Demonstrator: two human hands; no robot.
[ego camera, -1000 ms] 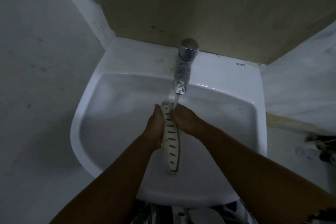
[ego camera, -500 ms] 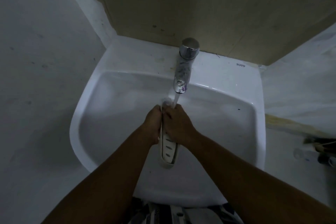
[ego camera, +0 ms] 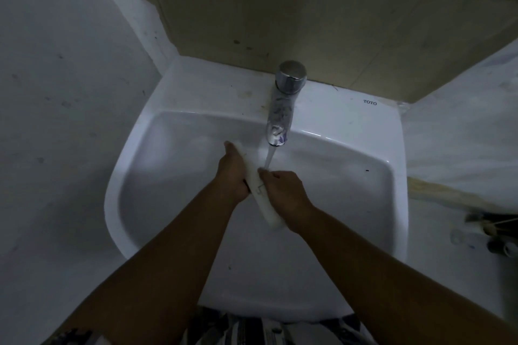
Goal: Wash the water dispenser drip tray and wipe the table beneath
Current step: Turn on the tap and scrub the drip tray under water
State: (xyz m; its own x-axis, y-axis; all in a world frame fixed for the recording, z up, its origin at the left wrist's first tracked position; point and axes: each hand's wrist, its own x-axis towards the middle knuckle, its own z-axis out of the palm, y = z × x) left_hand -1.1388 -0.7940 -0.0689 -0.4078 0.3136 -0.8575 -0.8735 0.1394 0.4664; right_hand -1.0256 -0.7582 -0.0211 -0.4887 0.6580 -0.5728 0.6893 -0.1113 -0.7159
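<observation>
Item: white plastic drip tray, turned on edge above the white ceramic sink basin. Your left hand is gripping its left side; your right hand is closing on its right edge. Water is running from the chrome tap onto the tray beside your right fingers.

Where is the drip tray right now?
In the head view the drip tray is held on edge over the middle of the sink, between the left hand and right hand, under the tap.
</observation>
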